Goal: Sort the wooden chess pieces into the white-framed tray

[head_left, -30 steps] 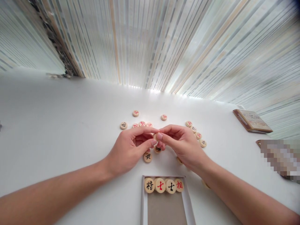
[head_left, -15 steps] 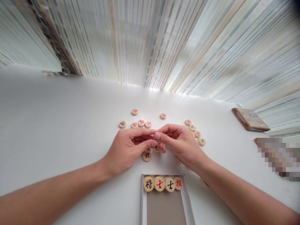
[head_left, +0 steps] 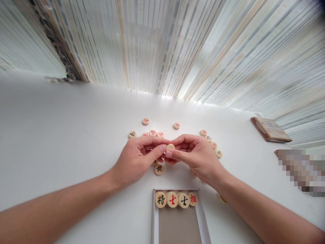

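Observation:
Between the fingertips of both hands is a pale wooden Chinese chess piece (head_left: 170, 147), raised over the table; no character can be read on it. My left hand (head_left: 141, 156) pinches it from the left, thumb and forefinger closed on its edge. From the right, my right hand (head_left: 194, 154) grips the same piece with thumb and fingers. Just below the hands lies a piece with a black character (head_left: 158, 169), partly beside another that the left hand half covers. Nearer to me, an open box (head_left: 154, 217) holds a row of several upright-facing pieces, black and red, along its far end.
More red and black pieces lie loose beyond the hands, one red piece (head_left: 176, 125) at the back. A closed patterned box (head_left: 273, 129) rests at the right, with a blurred-out object in front of it. A striped string curtain (head_left: 142, 44) hangs along the table's far edge.
The piece between my fingers has turned and its pale top now shows. Both thumbs have shifted: the left one up, the right one slightly down. The box and its row are unmoved.

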Motion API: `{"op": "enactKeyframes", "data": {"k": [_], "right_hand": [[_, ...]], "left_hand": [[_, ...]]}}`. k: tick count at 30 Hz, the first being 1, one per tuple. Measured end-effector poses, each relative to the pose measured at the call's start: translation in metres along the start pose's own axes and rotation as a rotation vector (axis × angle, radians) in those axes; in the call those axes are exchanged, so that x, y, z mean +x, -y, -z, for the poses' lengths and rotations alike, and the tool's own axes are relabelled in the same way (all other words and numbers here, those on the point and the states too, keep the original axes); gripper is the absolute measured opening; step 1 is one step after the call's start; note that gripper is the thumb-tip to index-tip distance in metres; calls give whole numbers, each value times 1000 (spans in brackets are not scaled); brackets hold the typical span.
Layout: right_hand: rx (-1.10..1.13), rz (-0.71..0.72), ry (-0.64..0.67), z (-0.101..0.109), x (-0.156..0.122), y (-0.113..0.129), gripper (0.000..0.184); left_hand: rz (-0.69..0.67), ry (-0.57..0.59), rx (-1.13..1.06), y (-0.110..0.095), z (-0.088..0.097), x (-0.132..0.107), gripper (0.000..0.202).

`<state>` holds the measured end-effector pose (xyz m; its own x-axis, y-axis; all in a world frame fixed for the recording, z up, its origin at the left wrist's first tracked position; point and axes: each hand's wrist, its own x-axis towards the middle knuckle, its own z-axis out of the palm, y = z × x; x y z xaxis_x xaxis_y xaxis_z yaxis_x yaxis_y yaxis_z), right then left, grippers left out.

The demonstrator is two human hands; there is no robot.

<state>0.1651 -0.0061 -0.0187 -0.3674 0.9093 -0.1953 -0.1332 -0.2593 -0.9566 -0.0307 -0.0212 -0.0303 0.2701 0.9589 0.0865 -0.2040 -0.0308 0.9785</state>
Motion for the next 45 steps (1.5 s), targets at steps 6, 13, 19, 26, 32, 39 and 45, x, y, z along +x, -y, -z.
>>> {"op": "enactKeyframes", "data": {"k": [6,13,19,26,32,39,45], "right_hand": [[-20,-14,19,0,-1,4,36],[-20,-8,-10,-3,0,4,37],[-92,25,-12,-2,-2,6,33],[-192,111,7,-3,-3,10,30],[-251,234,13,-2,-3,8,21],[-370,398,12,1,-4,3,21],[-639,619,44,6,-3,1,18]], "left_hand": [[21,-38,-47,-1,0,0,11],[14,-45,38,0,0,-1,15],[6,-35,19,-1,-2,-2,14],[5,-59,-36,2,-1,-4,19],[-20,-153,-35,4,0,0,18],[-3,-162,-51,2,-2,0,18],[44,-130,-112,0,0,-1,15]]}}
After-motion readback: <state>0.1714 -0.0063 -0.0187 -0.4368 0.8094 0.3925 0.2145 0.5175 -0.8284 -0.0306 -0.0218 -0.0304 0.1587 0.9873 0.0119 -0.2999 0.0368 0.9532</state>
